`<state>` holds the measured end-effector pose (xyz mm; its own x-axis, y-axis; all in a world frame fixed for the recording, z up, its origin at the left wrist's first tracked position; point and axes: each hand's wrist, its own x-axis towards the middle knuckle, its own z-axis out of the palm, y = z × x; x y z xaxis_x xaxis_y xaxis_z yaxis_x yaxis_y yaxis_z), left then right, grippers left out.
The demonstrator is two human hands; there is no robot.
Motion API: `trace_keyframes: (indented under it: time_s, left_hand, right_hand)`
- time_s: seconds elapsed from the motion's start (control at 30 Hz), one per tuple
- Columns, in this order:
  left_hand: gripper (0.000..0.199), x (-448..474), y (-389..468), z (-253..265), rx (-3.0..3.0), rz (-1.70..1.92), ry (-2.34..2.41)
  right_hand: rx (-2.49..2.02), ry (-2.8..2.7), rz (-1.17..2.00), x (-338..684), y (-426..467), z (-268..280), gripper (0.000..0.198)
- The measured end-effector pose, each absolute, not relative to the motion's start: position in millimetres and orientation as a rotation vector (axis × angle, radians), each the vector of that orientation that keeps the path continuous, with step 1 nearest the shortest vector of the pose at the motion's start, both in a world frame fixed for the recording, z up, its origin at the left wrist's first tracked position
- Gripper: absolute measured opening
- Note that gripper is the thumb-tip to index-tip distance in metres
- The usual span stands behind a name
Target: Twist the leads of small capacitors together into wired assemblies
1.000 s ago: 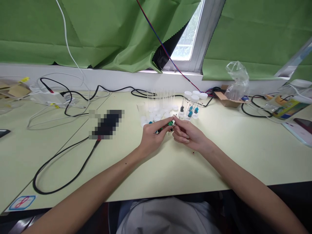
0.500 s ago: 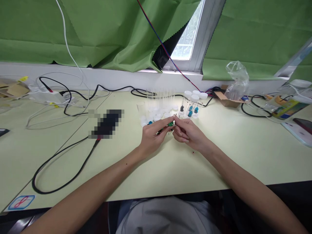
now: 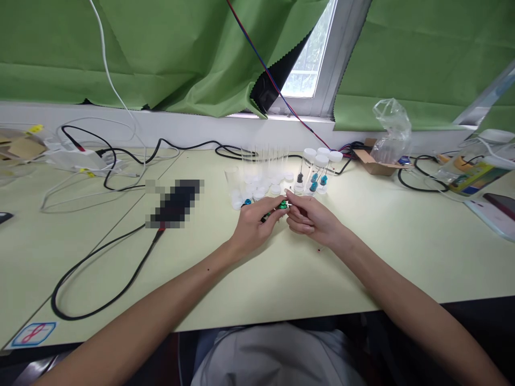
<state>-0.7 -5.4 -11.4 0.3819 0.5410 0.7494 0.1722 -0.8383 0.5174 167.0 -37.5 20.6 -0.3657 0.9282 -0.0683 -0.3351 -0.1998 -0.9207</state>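
My left hand (image 3: pixel 255 220) pinches a small green knobbed part (image 3: pixel 283 205) between thumb and fingers. Close against it, my right hand (image 3: pixel 316 217) is closed, thumb and forefinger at a thin pale tip beside the green part; what else those fingers hold is hidden. Beyond my hands, several clear tubes (image 3: pixel 265 161) stand among white caps (image 3: pixel 276 190). To their right are white-capped tubes (image 3: pixel 321 161) with blue and black small parts (image 3: pixel 314 185) on thin stems in them. A blue piece (image 3: pixel 247 202) shows just past my left knuckles.
A blurred dark device (image 3: pixel 177 203) with a looping black cable (image 3: pixel 76 317) lies left. A cardboard box (image 3: pixel 374 163) holding a plastic bag stands back right, a phone (image 3: pixel 501 209) farther right. A tiny reddish bit (image 3: pixel 319 250) lies by my right wrist.
The green part has turned slightly and shows more between my fingers. Both hands stay in nearly the same place, with small finger shifts.
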Motion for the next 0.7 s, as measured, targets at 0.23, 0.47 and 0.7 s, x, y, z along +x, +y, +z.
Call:
trace_keyframes:
  time_s: [0.23, 0.47, 0.7]
  left_hand:
    - [0.022, -0.2, -7.8, -9.3, 2.218, 1.323, 0.69]
    - [0.02, 0.4, -7.9, -8.6, 2.269, 1.299, 0.733]
    - [0.02, -0.4, -5.3, -10.7, 2.347, 1.265, 0.739]
  right_hand:
    - [-0.879, -1.092, 1.695, 168.6, -36.8, 19.1, 0.056]
    - [-0.918, -1.064, 1.685, 168.4, -33.7, 15.5, 0.053]
    - [-0.982, -1.082, 1.65, 169.5, -29.3, 9.2, 0.052]
